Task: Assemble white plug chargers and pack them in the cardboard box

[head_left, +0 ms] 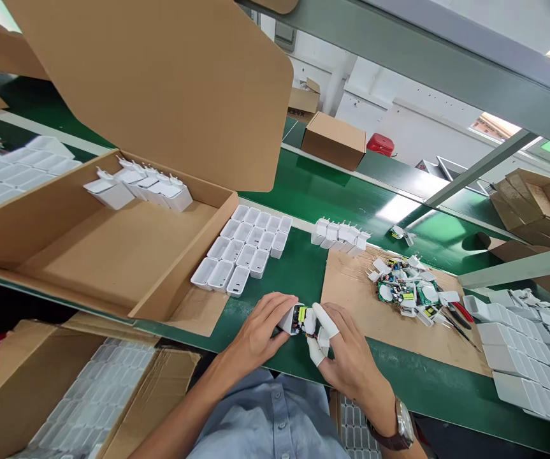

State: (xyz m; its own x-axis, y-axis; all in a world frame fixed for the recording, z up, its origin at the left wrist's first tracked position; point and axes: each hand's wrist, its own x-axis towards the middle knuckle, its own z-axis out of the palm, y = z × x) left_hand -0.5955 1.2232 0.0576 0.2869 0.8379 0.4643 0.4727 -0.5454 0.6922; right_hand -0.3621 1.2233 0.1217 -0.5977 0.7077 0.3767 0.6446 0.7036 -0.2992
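Low over the bench's front edge, my left hand [261,324] is closed around a white plastic charger case [286,321], its open end turned right. My right hand [346,341], with white finger cots on the thumb and index finger, pinches a small charger circuit board [302,315] with a white plug cap at its end. The board's left end is at the mouth of the case; how far in it sits is hidden. Beyond my left hand stand rows of open white cases [236,250]. Right of my hands, a pile of circuit boards and plug caps [411,290] lies on cardboard.
A large open carton [179,268] at left holds several finished-looking white chargers [143,185]. Another row of white chargers [340,236] stands behind the cardboard sheet [351,299]. Red-handled cutters [461,315] lie beside the pile. Stacked white cases [518,357] stand far right.
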